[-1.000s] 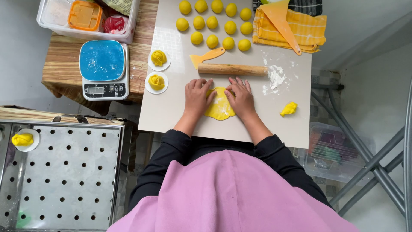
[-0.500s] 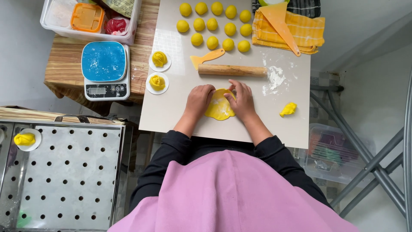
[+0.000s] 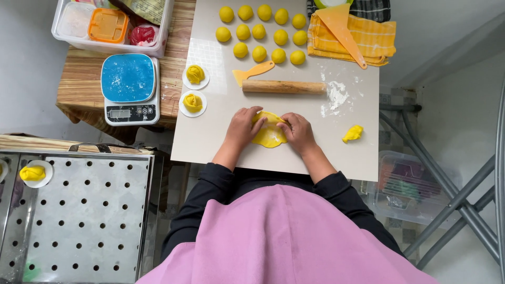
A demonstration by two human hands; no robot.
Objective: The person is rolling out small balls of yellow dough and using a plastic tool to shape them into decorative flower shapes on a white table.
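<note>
A flat round of yellow dough (image 3: 269, 135) lies on the pale work board (image 3: 210, 131) in front of me. My left hand (image 3: 243, 126) rests on its left edge and my right hand (image 3: 297, 131) on its right edge, fingers curled over the far rim and folding it inward. A wooden rolling pin (image 3: 284, 87) lies just beyond my hands, with a small orange scraper (image 3: 253, 71) next to it. Several yellow dough balls (image 3: 260, 32) sit in rows at the board's far end.
Two shaped yellow pieces on white discs (image 3: 193, 88) sit at the board's left edge, beside a blue-topped scale (image 3: 129, 88). A dough scrap (image 3: 352, 133) and spilled flour (image 3: 335, 97) lie right. A perforated steel tray (image 3: 79, 215) holds another shaped piece (image 3: 32, 173). A yellow cloth (image 3: 351, 36) lies far right.
Both hands have shifted from pressing the dough flat to curling their fingers over its far edge, which now folds toward me. Nothing else on the board moved.
</note>
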